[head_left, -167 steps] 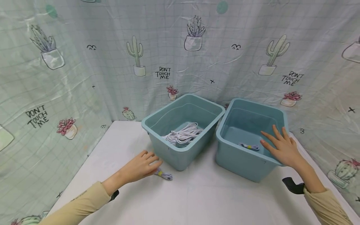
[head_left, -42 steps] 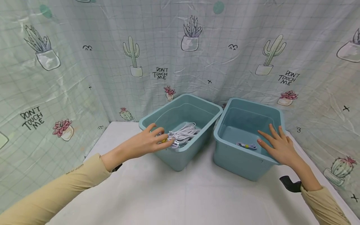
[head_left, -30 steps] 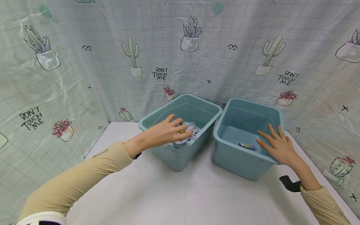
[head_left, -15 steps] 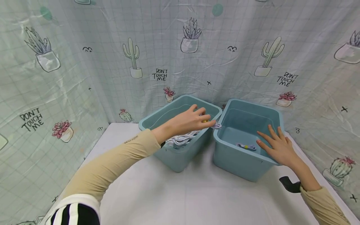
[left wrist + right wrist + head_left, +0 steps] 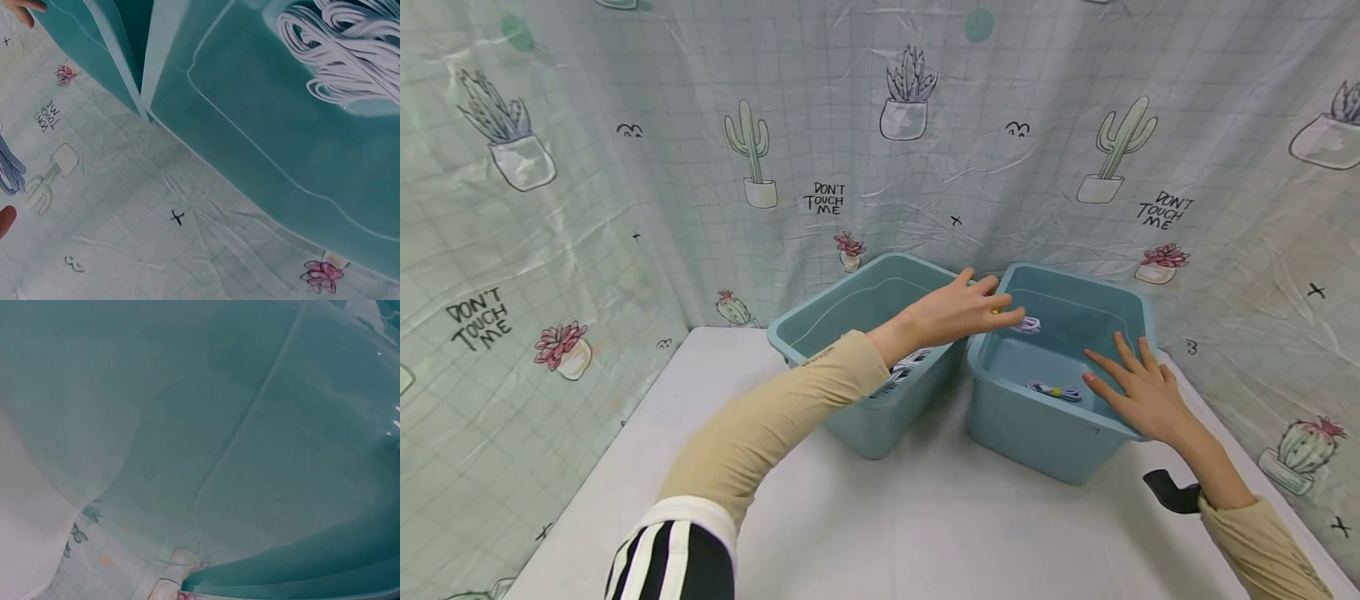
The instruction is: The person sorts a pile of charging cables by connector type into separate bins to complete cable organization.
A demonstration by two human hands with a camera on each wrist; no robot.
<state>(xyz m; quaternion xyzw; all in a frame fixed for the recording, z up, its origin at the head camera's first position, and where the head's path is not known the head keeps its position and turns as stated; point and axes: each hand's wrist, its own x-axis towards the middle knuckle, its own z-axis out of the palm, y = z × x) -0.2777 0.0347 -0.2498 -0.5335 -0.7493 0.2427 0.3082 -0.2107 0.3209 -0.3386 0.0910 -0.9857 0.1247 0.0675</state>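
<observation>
My left hand (image 5: 962, 308) pinches a bundled light-coloured cable (image 5: 1028, 325) with a yellow tie, above the left rim of the right blue bin (image 5: 1037, 450). In the left wrist view, the held cable (image 5: 10, 172) shows at the left edge beside a fingertip. My right hand (image 5: 1146, 396), fingers spread, reaches over the right bin's front right rim with nothing in its grasp. Another tied cable (image 5: 1066, 392) lies on that bin's floor. White coiled cables (image 5: 906, 369) lie in the left blue bin (image 5: 865, 427), partly hidden by my left forearm.
Both bins stand on a white table (image 5: 925, 525), nearly touching at the back. A cactus-print curtain (image 5: 820, 108) hangs behind and at the sides. The right bin's wall (image 5: 206, 425) fills most of the right wrist view.
The left hand has lifted the tied cable off the table and carried it rightward across the left bin to the right bin. The right hand stays at the right bin's rim.
</observation>
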